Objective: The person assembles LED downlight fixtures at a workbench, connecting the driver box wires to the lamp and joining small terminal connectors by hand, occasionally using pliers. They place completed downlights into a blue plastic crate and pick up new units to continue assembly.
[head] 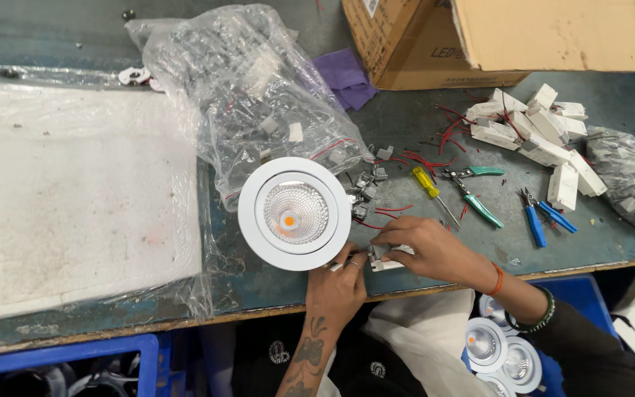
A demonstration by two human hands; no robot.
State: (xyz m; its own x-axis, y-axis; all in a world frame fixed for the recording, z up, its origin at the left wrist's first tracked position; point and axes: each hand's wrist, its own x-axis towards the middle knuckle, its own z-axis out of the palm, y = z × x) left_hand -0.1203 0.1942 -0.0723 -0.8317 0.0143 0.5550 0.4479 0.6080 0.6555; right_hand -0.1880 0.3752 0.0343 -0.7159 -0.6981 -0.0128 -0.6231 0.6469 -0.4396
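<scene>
**Two Hands at the Downlight Connector**

Two large items bound the work: the white foam slab wrapped in clear film at frame left and the brown cardboard box at upper right. The crinkled clear plastic bag of small parts lies upper centre. The round white recessed downlight with amber centre sits face-up at centre frame, touching the left hand, whose fingers curl closed at its lower rim. The right hand pinches shut on a small white connector block just beside the lamp.

Judgement: steady the lamp firmly and keep the red wires slack. The table's wooden front edge is near; open room lies rightward, before the yellow-handled screwdriver and blue-handled pliers.
</scene>
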